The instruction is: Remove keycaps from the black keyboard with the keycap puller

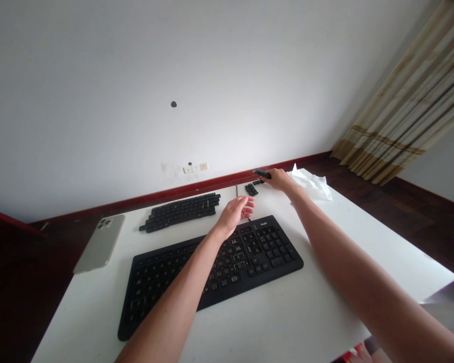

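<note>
A black keyboard (278,247) lies at a slant on the white table, many of its key places bare of caps. Just past its far edge hovers my left hand (232,214), palm turned up and fingers loosely curled and apart; I make out nothing held in it. Farther right, my right hand (280,179) is closed around a slim black stick-like tool (262,173), whose exact kind I cannot tell. Close to that tool sits a small cluster of loose black keycaps (251,189). More removed keycaps (183,210) are laid out in rows behind the keyboard.
A phone (100,244) rests face down at the table's left edge. Crumpled white tissue (312,182) lies beyond my right forearm. The keyboard's cable (237,190) runs toward the wall, where sockets (195,168) are mounted. A curtain (404,116) hangs at the right.
</note>
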The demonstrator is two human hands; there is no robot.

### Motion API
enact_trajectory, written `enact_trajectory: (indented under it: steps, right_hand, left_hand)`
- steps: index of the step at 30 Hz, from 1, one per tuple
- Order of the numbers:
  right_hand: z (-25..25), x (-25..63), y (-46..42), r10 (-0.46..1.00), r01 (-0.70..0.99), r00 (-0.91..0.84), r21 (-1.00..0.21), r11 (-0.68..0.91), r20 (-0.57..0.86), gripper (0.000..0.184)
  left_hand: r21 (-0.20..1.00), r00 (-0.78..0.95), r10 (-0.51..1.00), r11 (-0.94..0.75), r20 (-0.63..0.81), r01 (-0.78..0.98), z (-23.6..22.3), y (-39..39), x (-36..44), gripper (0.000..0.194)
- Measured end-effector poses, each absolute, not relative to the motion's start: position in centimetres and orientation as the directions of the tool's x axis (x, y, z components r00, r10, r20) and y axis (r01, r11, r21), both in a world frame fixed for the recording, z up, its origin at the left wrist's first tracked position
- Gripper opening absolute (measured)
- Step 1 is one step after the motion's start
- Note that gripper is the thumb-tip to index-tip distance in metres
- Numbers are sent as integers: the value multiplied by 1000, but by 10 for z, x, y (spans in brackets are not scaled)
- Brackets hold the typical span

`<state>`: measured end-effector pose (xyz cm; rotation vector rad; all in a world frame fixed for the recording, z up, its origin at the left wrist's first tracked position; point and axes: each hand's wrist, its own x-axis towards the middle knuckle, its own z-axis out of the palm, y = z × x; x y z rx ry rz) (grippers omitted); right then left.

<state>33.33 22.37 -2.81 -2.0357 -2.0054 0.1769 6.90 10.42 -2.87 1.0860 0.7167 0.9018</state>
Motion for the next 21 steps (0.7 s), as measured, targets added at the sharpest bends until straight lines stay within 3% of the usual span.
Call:
enact_trajectory:
  steps: [21]
  right_hand:
    - [0,335,216,994,971,-6,-238,31,106,32]
  left_hand:
    - [950,466,883,192,-58,-245,-27,104,69,40]
